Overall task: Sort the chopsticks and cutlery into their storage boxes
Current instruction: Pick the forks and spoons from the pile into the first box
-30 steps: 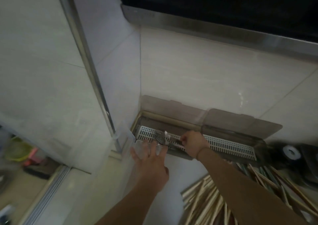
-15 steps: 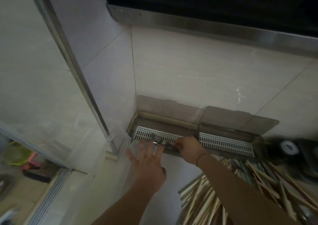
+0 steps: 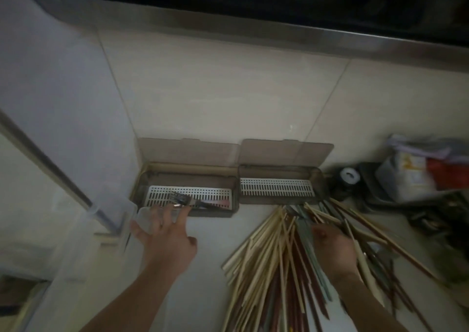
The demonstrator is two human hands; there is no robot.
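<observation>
Your right hand (image 3: 332,245) has left the left storage box (image 3: 187,194) and now lies on the chopstick pile (image 3: 286,255); its grip I cannot tell. Your left hand (image 3: 165,235) stays spread open before the box, where forks (image 3: 181,199) lie. Clutter (image 3: 416,177) stands right.

The right hand (image 3: 333,249) is covering part of the chopstick pile (image 3: 276,268), whose lower ends are running off the bottom edge, its fingers blurring beyond reading
</observation>
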